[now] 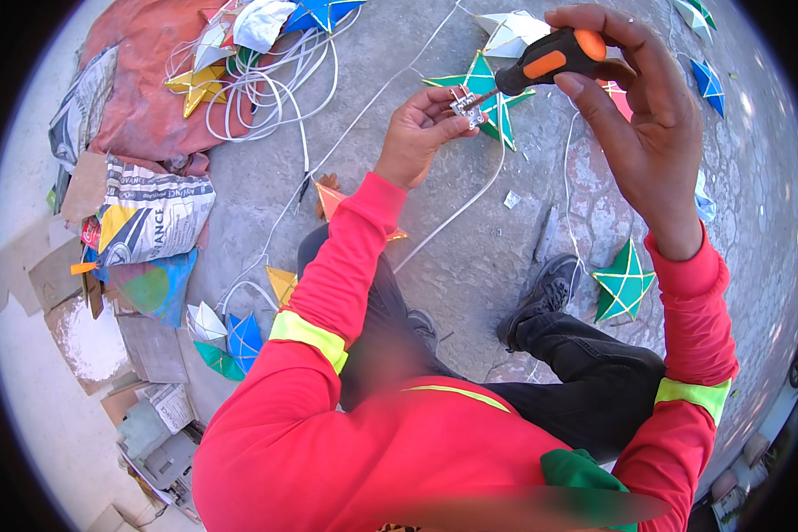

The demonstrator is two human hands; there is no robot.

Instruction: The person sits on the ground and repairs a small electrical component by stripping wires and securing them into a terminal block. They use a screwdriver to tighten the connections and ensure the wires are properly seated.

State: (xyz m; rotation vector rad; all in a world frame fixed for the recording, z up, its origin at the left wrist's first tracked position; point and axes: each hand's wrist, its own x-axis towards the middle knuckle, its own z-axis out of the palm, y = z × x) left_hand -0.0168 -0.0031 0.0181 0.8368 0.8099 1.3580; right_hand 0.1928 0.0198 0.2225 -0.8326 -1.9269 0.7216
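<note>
Between the fingers and thumb of my left hand (pixel 426 133) is a small white electrical fitting (pixel 467 108) with metal terminals; its exact kind is hard to make out. My right hand (pixel 652 115) grips a black and orange screwdriver (pixel 545 64) by its handle end. The screwdriver's shaft points down-left, its tip at the fitting. Just behind the fitting, a green star lantern (pixel 496 105) with gold edging lies on the ground, a white cord (pixel 457 213) running from it toward me.
Coiled white cable (pixel 279 93) and more star lanterns lie at the far left on an orange cloth (pixel 137 80). A printed sack (pixel 155 213) and cardboard (pixel 84 341) sit at the left. Another green star (pixel 625 282) rests beside my right shoe (pixel 545 293). Cords cross the concrete.
</note>
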